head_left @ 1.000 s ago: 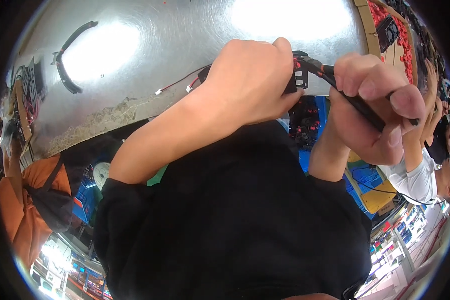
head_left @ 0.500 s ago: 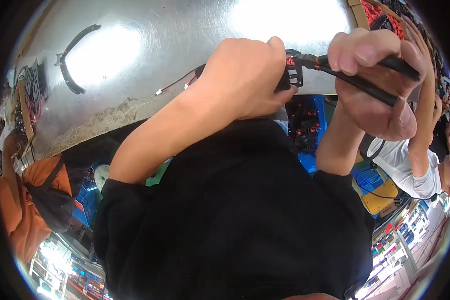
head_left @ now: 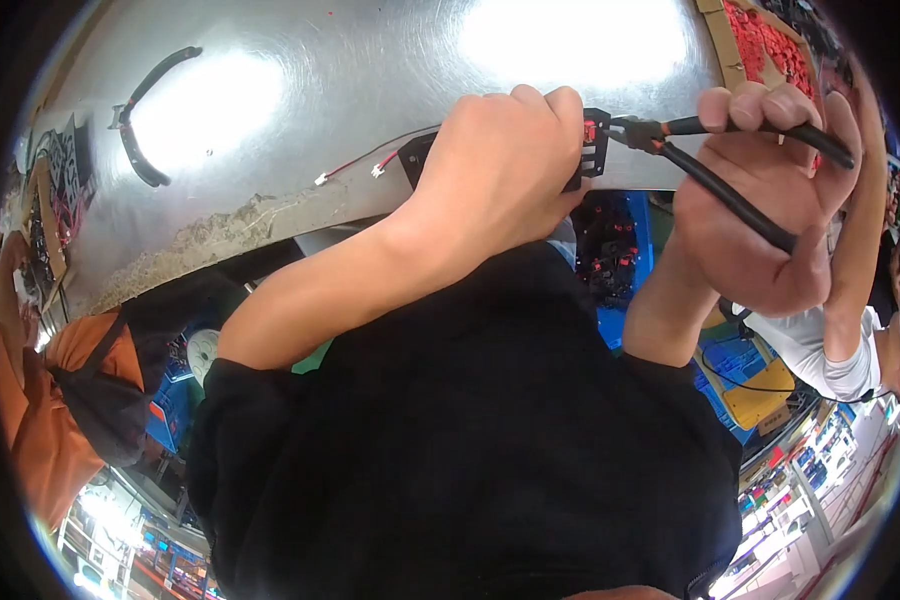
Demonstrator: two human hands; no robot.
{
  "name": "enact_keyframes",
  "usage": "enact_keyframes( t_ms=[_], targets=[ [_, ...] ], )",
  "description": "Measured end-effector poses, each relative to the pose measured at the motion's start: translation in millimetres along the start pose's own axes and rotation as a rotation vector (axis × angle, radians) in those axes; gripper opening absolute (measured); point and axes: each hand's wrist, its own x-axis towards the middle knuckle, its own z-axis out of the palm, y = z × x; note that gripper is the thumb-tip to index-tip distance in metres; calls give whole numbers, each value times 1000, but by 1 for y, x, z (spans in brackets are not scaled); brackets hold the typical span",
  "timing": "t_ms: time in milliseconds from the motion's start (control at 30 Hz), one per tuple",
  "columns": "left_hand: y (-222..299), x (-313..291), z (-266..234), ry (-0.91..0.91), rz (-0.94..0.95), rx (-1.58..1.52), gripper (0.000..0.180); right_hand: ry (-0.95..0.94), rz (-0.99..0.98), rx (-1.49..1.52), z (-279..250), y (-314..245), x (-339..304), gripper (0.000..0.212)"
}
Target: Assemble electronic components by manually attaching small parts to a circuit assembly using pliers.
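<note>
My left hand (head_left: 515,150) is closed around a black plastic panel (head_left: 597,150) with rectangular cut-outs and holds it over the table's near edge. A small red part (head_left: 590,132) sits in the panel's right end. Two thin wires with white connectors (head_left: 378,171) trail leftward from the panel onto the metal top. My right hand (head_left: 765,190) grips black-handled pliers (head_left: 725,185) with orange bands, handles spread apart. The pliers' jaws point left, close beside the red part; whether they touch it I cannot tell. The hand covers much of the panel.
A second pair of pliers (head_left: 130,118) lies on the metal table (head_left: 350,60) at the left. A cardboard box of red parts (head_left: 770,50) stands at the far right. Below the edge is a blue bin (head_left: 638,250) of dark parts. Other people (head_left: 820,345) are on both sides.
The pliers have opened wider, and their jaws have shifted slightly right of the panel. My right hand has moved a little right and down. My left hand still holds the panel, now showing more of it.
</note>
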Motion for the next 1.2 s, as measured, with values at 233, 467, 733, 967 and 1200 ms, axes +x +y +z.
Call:
enact_keyframes(
  t_ms=[233,467,733,967,1200],
  targets=[
    [1,3,-3,-18,-28,-24,39,-45,-36,-35,4,8,0,73],
    [-2,4,-5,-46,-44,-106,44,53,-43,-100,9,9,-5,67],
    [-3,5,-5,-38,-34,-123,45,-208,-101,-235,11,13,-3,58],
    [-6,8,-8,-69,-2,-172,47,-151,-62,-324,25,8,-8,42],
    [-11,15,-16,-186,-21,-216,48,-317,-152,-285,6,13,-8,36]
  ],
)
